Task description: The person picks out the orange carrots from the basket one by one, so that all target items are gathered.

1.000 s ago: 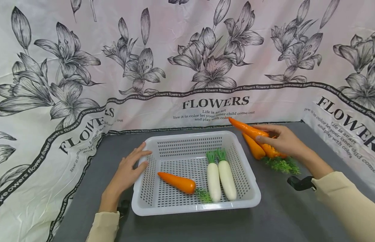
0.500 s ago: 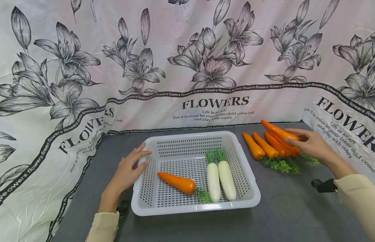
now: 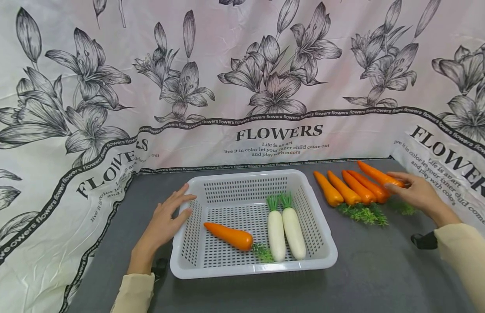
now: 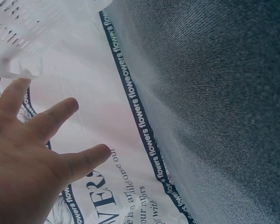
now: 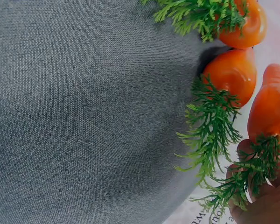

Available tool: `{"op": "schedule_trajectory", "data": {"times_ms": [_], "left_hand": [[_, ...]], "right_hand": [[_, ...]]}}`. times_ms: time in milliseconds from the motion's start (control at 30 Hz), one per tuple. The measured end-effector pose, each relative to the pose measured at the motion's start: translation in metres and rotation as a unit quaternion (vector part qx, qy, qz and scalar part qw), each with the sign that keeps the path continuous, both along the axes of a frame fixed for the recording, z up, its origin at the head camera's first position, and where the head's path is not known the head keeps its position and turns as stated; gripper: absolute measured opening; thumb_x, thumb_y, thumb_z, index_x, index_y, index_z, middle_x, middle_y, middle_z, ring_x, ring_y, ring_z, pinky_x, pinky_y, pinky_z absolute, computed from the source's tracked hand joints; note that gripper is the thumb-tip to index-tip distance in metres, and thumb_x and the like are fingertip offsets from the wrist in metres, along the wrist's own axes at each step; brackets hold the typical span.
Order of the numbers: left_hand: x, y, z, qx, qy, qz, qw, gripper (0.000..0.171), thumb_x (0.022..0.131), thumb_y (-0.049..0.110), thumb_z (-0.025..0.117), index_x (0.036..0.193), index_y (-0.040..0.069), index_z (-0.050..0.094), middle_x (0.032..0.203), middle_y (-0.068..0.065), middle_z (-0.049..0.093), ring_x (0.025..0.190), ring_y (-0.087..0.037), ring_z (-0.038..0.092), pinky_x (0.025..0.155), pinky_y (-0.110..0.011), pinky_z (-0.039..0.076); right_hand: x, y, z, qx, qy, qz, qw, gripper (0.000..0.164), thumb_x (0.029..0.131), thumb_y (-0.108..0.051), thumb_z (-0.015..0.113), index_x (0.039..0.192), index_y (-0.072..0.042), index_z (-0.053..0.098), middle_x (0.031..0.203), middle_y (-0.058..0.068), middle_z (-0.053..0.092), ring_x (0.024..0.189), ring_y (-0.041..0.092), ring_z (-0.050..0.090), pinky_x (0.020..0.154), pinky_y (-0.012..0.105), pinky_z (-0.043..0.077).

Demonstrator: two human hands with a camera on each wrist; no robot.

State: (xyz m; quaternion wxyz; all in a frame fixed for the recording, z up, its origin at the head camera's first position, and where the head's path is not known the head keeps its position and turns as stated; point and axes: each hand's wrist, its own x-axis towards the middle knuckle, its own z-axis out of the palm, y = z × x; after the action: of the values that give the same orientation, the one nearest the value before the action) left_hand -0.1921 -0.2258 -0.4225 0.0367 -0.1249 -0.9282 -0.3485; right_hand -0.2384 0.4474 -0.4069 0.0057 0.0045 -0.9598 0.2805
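Note:
My right hand (image 3: 420, 193) holds an orange carrot (image 3: 377, 174) by its thick end at the right end of a row of carrots (image 3: 328, 190). The right wrist view has fingers around the held carrot (image 5: 266, 114), its green leaves hanging over the hand (image 5: 266, 205). My left hand (image 3: 164, 221) rests with spread fingers on the left rim of a light grey perforated basket (image 3: 254, 269). Inside the basket lie one carrot (image 3: 228, 237) and two white radishes, a left one (image 3: 276, 237) and a right one (image 3: 294, 234).
A dark grey cloth (image 3: 375, 269) covers the table. Leafy carrot tops (image 3: 363, 214) spread toward me from the row, just right of the basket. Behind and at both sides hangs a white flower-printed curtain (image 3: 274, 143), close to the far carrot tips.
My right hand has carried the carrot rightward and lower, from over the left carrots to the row's right end, uncovering the others. My left hand and the basket have stayed put.

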Motion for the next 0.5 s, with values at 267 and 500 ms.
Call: {"op": "schedule_trajectory", "data": {"times_ms": [267, 500], "left_hand": [[-0.001, 0.002, 0.002, -0.001, 0.001, -0.002, 1.0000, 0.041, 0.103, 0.029, 0.055, 0.143, 0.023, 0.058, 0.170, -0.001, 0.026, 0.157, -0.044, 0.019, 0.115, -0.082, 0.002], [0.000, 0.003, 0.001, 0.007, 0.007, -0.007, 0.9999, 0.040, 0.103, 0.029, 0.055, 0.143, 0.024, 0.059, 0.170, -0.002, 0.027, 0.156, -0.045, 0.020, 0.115, -0.082, 0.002]], "right_hand": [[-0.004, 0.006, -0.008, 0.024, 0.006, -0.016, 1.000, 0.065, 0.104, -0.037, 0.052, 0.145, 0.013, 0.042, 0.139, 0.049, 0.039, 0.116, 0.064, 0.046, 0.084, 0.065, 0.047], [-0.001, 0.012, -0.013, 0.029, -0.019, -0.030, 0.999, 0.067, 0.106, -0.039, 0.047, 0.146, 0.015, 0.037, 0.139, 0.051, 0.035, 0.116, 0.065, 0.043, 0.088, 0.069, 0.044]]}}
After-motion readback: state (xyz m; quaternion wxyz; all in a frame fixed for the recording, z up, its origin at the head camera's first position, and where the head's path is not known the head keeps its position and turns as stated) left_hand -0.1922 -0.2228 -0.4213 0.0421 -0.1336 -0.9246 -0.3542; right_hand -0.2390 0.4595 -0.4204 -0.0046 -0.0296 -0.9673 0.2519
